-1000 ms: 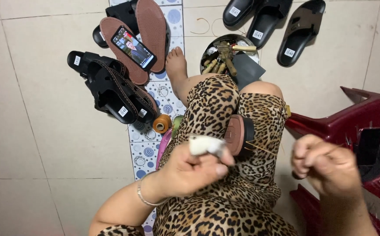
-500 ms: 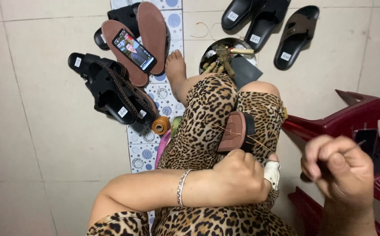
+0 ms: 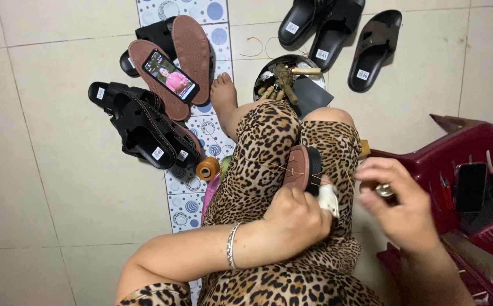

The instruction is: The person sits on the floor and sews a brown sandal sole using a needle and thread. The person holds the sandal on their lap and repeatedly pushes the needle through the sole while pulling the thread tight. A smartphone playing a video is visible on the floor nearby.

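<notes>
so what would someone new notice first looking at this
Most likely the brown-soled sandal propped on the leopard-print lap at centre, steadied by the left hand while tan thread stretches across the knee. The right hand hovers just to its right, pinching a small metal piece. Next, the phone with a lit screen lying on upturned brown soles at upper left, above a heap of black sandals.

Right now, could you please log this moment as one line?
left hand: steadies brown-soled black sandal on lap | right hand: pulls tan thread
</notes>
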